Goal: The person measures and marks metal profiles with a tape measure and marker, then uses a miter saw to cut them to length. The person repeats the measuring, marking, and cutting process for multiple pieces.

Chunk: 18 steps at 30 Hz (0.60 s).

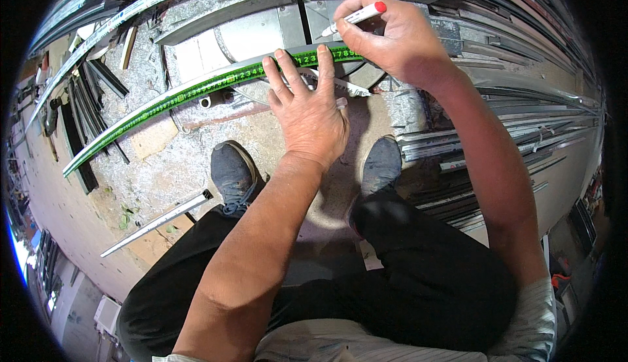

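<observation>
My left hand [306, 103] lies flat with fingers spread, pressing a long green measuring strip [196, 89] onto a grey metal profile [150, 98] that runs from lower left up to the saw table. My right hand [392, 35] grips a white marker with a red cap [356, 16], its tip pointing down at the profile just above the green strip. Both hands are close together over the metal saw base [255, 31].
My two dark shoes [232, 172] [383, 162] stand on the dusty concrete floor. Stacks of aluminium profiles [497, 139] lie at the right. Dark bars [85, 100] and a loose profile [157, 221] lie at the left.
</observation>
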Each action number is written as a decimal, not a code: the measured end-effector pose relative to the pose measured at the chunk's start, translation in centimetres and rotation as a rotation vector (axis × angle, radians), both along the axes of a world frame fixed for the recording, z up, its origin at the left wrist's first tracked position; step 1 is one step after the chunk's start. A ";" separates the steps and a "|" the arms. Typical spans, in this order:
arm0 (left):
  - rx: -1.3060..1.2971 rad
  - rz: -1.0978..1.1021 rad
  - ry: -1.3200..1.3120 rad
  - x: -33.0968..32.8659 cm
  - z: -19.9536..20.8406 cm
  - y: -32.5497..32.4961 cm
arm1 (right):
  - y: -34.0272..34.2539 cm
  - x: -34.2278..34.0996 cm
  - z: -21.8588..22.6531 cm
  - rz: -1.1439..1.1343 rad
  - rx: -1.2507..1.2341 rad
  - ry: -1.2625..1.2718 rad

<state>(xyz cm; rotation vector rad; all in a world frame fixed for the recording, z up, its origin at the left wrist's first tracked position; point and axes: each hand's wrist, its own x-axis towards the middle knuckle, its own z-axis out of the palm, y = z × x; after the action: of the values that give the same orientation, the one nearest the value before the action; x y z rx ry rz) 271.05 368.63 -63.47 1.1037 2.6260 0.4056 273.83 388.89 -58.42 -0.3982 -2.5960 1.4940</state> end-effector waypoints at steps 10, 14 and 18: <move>-0.001 0.003 -0.010 -0.1 0.1 0.0 | 0.0 -0.3 -0.5 0.047 0.006 -0.058; -0.017 0.008 -0.019 -0.1 0.1 0.1 | 0.1 -0.4 -0.5 0.059 0.014 -0.070; 0.020 0.007 -0.007 -0.1 -0.2 0.0 | 0.0 -0.4 -0.4 0.075 0.024 -0.061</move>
<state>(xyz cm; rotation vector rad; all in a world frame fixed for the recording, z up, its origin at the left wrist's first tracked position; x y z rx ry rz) 270.97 368.63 -63.64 1.0980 2.6258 0.4373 273.40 388.94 -58.86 -0.3534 -2.7020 1.4950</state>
